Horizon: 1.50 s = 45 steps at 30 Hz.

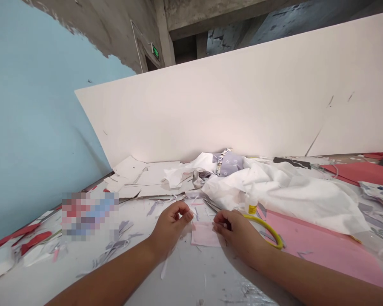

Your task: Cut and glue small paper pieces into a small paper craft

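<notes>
My left hand (pixel 174 223) is closed in a pinch, thumb against forefinger, just left of a small pink piece (pixel 202 236) on the table. Something thin and pale shows at its fingertips, too fine to name. My right hand (pixel 238 233) is also pinched, its fingertips over the right edge of the pink piece. Whether they grip it or something small is hidden. Beyond and beside the right hand lie scissors with a yellow handle (pixel 276 236), their blades pointing away to the left, partly covered. A small white bottle with a yellow label (pixel 252 206) stands behind them.
Crumpled white sheeting (pixel 284 191) spreads across the back, beside a lilac patterned bundle (pixel 232 163). A large pink sheet (pixel 319 246) lies at right, red sheets (pixel 367 172) farther off. Cardboard pieces (pixel 156 174) and scraps cover the left. A white panel (pixel 230 106) closes off the back.
</notes>
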Motion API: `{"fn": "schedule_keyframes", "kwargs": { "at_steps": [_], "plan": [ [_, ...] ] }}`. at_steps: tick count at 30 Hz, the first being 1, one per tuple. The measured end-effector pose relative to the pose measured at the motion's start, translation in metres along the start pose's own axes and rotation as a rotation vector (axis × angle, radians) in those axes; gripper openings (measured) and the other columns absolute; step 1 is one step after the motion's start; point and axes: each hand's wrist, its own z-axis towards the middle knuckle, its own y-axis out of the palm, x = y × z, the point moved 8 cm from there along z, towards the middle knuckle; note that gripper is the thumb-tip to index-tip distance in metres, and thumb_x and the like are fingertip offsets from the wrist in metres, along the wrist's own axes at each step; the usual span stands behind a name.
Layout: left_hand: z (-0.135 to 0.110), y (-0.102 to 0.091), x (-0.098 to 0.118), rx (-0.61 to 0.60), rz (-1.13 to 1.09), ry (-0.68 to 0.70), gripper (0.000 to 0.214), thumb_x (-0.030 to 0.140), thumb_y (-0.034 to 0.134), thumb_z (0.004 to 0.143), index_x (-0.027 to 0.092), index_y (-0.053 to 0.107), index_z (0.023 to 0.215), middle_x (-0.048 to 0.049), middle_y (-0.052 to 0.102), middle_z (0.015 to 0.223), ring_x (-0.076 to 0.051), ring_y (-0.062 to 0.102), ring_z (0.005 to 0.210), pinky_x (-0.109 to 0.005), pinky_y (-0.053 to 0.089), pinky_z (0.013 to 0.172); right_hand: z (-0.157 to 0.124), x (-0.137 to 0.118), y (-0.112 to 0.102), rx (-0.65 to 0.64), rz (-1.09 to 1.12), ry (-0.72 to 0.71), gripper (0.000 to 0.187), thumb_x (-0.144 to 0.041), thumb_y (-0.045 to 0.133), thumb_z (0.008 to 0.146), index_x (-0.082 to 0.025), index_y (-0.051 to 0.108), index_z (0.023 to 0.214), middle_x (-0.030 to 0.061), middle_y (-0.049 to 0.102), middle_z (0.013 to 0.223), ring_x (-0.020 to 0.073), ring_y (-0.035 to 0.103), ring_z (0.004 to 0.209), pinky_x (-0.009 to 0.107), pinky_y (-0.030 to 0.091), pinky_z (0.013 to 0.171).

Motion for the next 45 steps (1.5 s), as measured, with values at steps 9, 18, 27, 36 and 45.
{"fn": "schedule_keyframes", "kwargs": {
  "at_steps": [9, 18, 27, 36, 45],
  "plan": [
    [-0.013, 0.02, 0.034, -0.216, 0.283, 0.36, 0.017, 0.032, 0.059, 0.076, 0.018, 0.057, 0.066, -0.0014, 0.056, 0.071, -0.014, 0.049, 0.068, -0.024, 0.038, 0.064, -0.01, -0.024, -0.011, 0.07, -0.018, -0.215, 0.045, -0.028, 0.047, 0.077, -0.02, 0.044, 0.121, 0.0083, 0.047, 0.124, 0.0239, 0.038, 0.118, 0.038, 0.03, 0.098],
    [-0.024, 0.034, 0.041, -0.407, 0.299, 0.447, 0.016, 0.035, 0.057, 0.075, 0.019, 0.058, 0.077, -0.0048, 0.058, 0.077, -0.016, 0.052, 0.073, -0.027, 0.041, 0.07, -0.008, -0.028, 0.002, -0.122, 0.057, -0.154, 0.019, -0.03, 0.048, 0.077, -0.018, 0.061, 0.072, 0.0005, 0.059, 0.067, 0.0131, 0.052, 0.062, 0.023, 0.04, 0.057],
    [-0.019, 0.027, 0.013, -0.229, 0.171, 0.073, 0.01, 0.027, 0.056, 0.073, 0.019, 0.051, 0.077, 0.0017, 0.05, 0.069, -0.011, 0.046, 0.062, -0.022, 0.038, 0.056, -0.012, -0.032, 0.013, -0.241, 0.182, -0.163, 0.016, -0.015, 0.044, 0.072, -0.017, 0.059, 0.067, -0.003, 0.059, 0.06, 0.0088, 0.048, 0.055, 0.019, 0.033, 0.052],
    [-0.023, 0.036, 0.025, -0.334, 0.287, 0.137, 0.01, 0.026, 0.057, 0.07, 0.018, 0.054, 0.075, 0.0025, 0.047, 0.065, -0.011, 0.041, 0.06, -0.02, 0.034, 0.053, -0.014, -0.039, 0.001, -0.149, -0.039, -0.196, 0.02, -0.037, 0.053, 0.075, -0.019, 0.059, 0.069, -0.0021, 0.055, 0.063, 0.0126, 0.048, 0.062, 0.023, 0.035, 0.057],
    [-0.016, 0.031, 0.007, -0.331, 0.164, 0.044, 0.013, 0.018, 0.057, 0.064, 0.017, 0.051, 0.075, 0.0048, 0.045, 0.063, -0.01, 0.04, 0.058, -0.021, 0.034, 0.054, -0.015, -0.034, -0.001, -0.059, -0.067, -0.199, 0.014, -0.032, 0.052, 0.076, -0.021, 0.061, 0.078, -0.0012, 0.058, 0.071, 0.013, 0.048, 0.065, 0.023, 0.037, 0.061]
  ]
}}
